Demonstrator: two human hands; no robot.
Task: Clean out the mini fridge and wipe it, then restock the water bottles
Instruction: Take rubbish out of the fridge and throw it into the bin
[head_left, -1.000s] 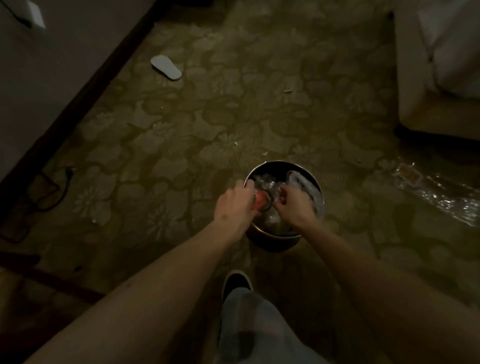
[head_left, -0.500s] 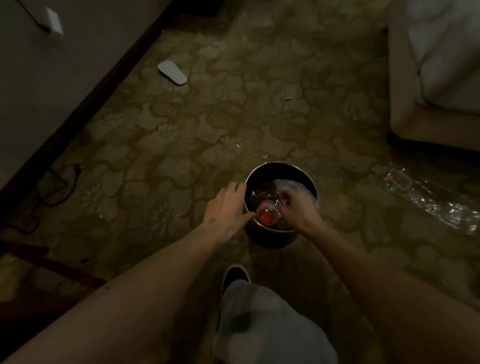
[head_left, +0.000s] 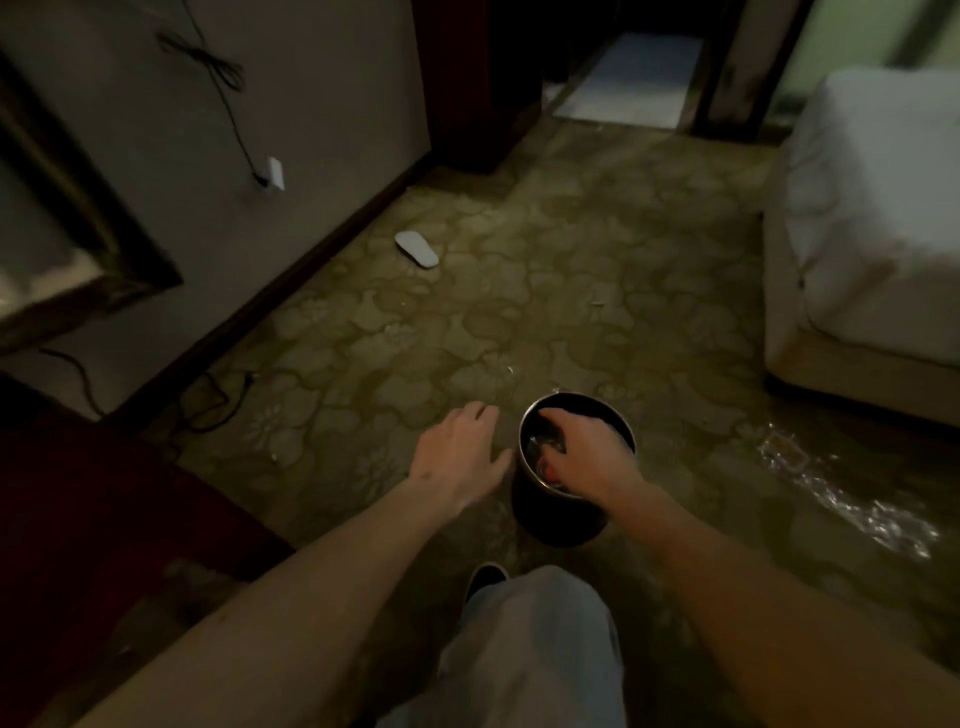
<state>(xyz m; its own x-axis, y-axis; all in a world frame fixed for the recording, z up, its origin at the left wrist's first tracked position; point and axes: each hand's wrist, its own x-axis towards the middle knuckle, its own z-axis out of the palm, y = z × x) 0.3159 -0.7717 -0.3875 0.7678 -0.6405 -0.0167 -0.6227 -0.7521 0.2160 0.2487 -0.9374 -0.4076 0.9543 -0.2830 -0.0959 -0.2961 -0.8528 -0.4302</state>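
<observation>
A small round dark bin with a shiny rim stands on the patterned carpet just ahead of my knee. My right hand is palm down inside its mouth, fingers curled over crumpled clear plastic. A red cap or label shows under my thumb. My left hand hovers just left of the bin with its fingers spread, holding nothing and not touching the rim. No fridge or full water bottle is in view.
Clear plastic wrapping lies on the carpet to the right. A white bed fills the right side. A white slipper lies by the wall, cables trail at the left, and dark red furniture stands at lower left.
My left hand has come off the bin and moved left, open. My right hand has pushed the plastic deeper into the bin. My head has lifted, showing more of the room.
</observation>
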